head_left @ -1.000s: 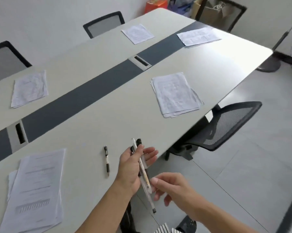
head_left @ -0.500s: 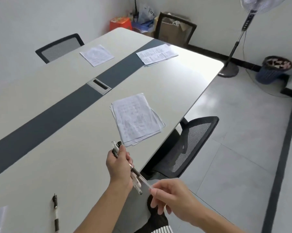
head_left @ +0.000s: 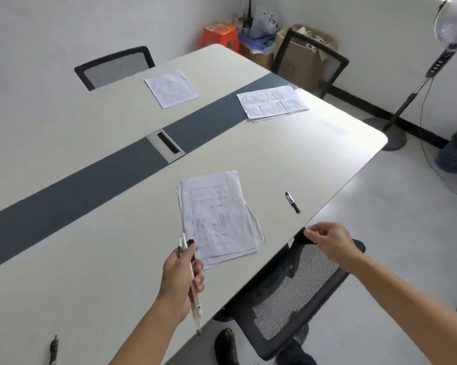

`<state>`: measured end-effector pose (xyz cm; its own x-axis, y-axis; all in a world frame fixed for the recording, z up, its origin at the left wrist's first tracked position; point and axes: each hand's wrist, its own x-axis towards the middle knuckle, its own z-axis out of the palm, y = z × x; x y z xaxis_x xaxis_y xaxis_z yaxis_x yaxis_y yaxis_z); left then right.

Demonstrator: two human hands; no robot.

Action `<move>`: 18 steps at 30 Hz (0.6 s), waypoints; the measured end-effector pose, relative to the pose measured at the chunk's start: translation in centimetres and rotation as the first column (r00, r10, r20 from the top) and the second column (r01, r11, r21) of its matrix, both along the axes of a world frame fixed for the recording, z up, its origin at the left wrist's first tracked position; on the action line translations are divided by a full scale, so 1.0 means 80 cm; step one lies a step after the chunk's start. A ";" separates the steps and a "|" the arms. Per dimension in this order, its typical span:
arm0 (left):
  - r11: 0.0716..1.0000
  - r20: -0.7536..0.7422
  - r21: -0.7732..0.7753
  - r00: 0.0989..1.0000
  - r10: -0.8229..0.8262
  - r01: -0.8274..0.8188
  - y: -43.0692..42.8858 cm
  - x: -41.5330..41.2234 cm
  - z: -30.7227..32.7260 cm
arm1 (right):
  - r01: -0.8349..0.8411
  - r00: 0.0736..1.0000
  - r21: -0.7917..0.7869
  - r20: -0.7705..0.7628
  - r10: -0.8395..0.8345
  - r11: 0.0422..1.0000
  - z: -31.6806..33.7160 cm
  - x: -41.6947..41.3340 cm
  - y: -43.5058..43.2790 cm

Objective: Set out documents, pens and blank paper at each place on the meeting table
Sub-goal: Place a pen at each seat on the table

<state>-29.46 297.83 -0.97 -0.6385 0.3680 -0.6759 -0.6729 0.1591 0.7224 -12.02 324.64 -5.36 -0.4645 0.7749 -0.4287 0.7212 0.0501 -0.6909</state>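
Right now the person is leaning over the desk (head_left: pixel 90 246). The right hand (head_left: pixel 327 243), just right of centre in the frame, is pinching the clear tip end of a pen (head_left: pixel 292 203) between thumb and forefinger. The pen's black cap end is lying on the desk near the edge, just right of the nearest paper stack (head_left: pixel 216 219). The left hand (head_left: pixel 181 272), at lower centre, is gripping a bundle of pens (head_left: pixel 196 305) in a curled fist, with their ends sticking out above and below it.

These pens are looking light, stiff and smooth, so a fingertip pinch on the barrel is probably enough. Round barrels may be prone to rolling this close to an edge. The sheets are looking thin and floppy, so they are likely best moved as a whole stack.

Three paper stacks are showing: the nearest one, a second stack (head_left: pixel 172 88) at upper centre, and a third stack (head_left: pixel 272 101) to its right. Two pens are lying on the desk, the pinched one and a blurred pen (head_left: pixel 54 350) at lower left. The bundle is holding at least two pens, though I cannot tell exactly how many. Three chairs are standing by: a mesh chair (head_left: pixel 295 293) at lower right, a second chair (head_left: pixel 114 65) at upper left and a third chair (head_left: pixel 311 46) at the top.
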 end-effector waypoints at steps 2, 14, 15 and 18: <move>1.000 0.044 -0.015 0.999 0.017 -0.017 0.007 0.006 -0.005 | -0.030 0.997 0.041 0.070 0.027 0.999 -0.032 -0.028 0.049; 0.956 -0.025 -0.073 0.958 0.284 -0.285 0.107 0.075 0.001 | -0.454 0.825 0.077 0.413 0.386 0.888 -0.148 -0.138 0.210; 0.953 -0.029 -0.061 0.955 0.295 -0.297 0.115 0.081 0.003 | -0.471 0.817 0.069 0.411 0.405 0.880 -0.151 -0.140 0.215; 0.945 -0.038 -0.008 0.944 0.326 -0.327 0.137 0.093 0.012 | -0.537 0.778 0.077 0.430 0.458 0.840 -0.144 -0.142 0.223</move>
<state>-21.98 308.76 -0.01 -0.7457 0.1259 -0.6543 -0.6637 -0.0549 0.7459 -23.37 342.46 -16.88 -0.6377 0.5626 -0.5262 0.7594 0.5735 -0.3071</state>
